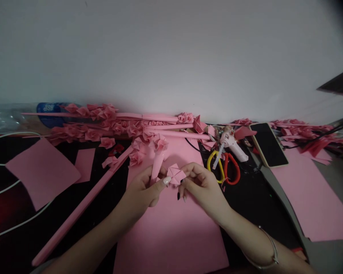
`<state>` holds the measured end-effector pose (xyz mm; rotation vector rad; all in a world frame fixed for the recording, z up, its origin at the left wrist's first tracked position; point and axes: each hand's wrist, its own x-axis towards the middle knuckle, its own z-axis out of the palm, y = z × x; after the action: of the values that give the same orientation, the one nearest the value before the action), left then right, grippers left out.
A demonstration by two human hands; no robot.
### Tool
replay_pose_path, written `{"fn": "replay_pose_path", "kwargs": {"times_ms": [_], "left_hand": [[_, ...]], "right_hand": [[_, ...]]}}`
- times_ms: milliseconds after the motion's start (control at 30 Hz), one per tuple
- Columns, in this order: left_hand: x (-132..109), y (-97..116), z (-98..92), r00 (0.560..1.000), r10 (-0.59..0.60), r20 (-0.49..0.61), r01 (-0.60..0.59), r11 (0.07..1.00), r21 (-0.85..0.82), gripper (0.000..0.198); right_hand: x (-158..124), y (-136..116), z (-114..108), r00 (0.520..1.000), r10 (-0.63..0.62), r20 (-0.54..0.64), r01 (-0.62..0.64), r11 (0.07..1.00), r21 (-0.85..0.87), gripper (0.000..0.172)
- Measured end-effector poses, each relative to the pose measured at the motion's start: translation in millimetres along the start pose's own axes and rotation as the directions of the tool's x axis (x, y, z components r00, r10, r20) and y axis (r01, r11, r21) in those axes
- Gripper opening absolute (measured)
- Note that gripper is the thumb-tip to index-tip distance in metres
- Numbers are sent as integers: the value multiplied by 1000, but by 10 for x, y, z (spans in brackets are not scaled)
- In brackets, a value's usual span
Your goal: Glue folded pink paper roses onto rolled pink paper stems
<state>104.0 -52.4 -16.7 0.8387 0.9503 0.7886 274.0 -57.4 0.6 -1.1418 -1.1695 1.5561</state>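
Observation:
My left hand (144,188) is closed round a rolled pink paper stick (157,163) that has a folded flower (160,143) at its top. Its thumb also touches the left edge of a small folded pink paper flower (175,174). On the right side, the fingertips of my right hand (201,184) pinch that same small flower. Both hands are over a large pink sheet (171,236). A longer pink paper stick (82,207) with flowers near its upper end lies to the left.
Flowered pink sticks (97,123) lie along the wall beside a plastic bottle (50,114). Scissors (231,170), a glue gun (234,146) and a phone (268,144) are at the right. Pink sheets (42,171) and white cables (20,228) are at the left.

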Motion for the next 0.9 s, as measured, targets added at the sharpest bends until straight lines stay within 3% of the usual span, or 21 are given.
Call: {"fn": "replay_pose_path", "kwargs": {"times_ms": [300,433,500,567,600,700,733,800,900], "left_hand": [[8,38,42,998,9,-56,-4,995,97,25],[-8,56,49,999,20,-50,-14,993,121,25],[-20,72,50,997,23,-69,-15,993,117,25],[-27,87,50,994,25,-106,-13,993,114,25],[-26,93,50,992,29,-124,-15,994,112,26],[-12,103,53,984,52,-171,-34,994,103,28],[-6,105,55,981,57,-183,-40,994,98,28],[1,110,60,977,68,-204,-49,994,98,27],[-5,120,67,973,83,-216,-57,991,124,24]], "right_hand": [[6,-44,-50,999,21,40,-16,993,-120,10],[-6,-136,-87,995,25,100,1,968,-252,7],[-13,-249,-203,995,-38,96,72,924,-375,12],[-15,-383,-425,978,-206,-11,166,815,-555,17],[-12,-442,-572,948,-300,-106,160,739,-654,19],[28,-508,-1083,766,-566,-304,-40,429,-902,26],[51,-483,-1245,751,-587,-302,-125,323,-938,32],[106,-377,-1503,772,-554,-312,-250,187,-950,42],[190,-183,-1689,785,-537,-308,-259,168,-951,41]]}}
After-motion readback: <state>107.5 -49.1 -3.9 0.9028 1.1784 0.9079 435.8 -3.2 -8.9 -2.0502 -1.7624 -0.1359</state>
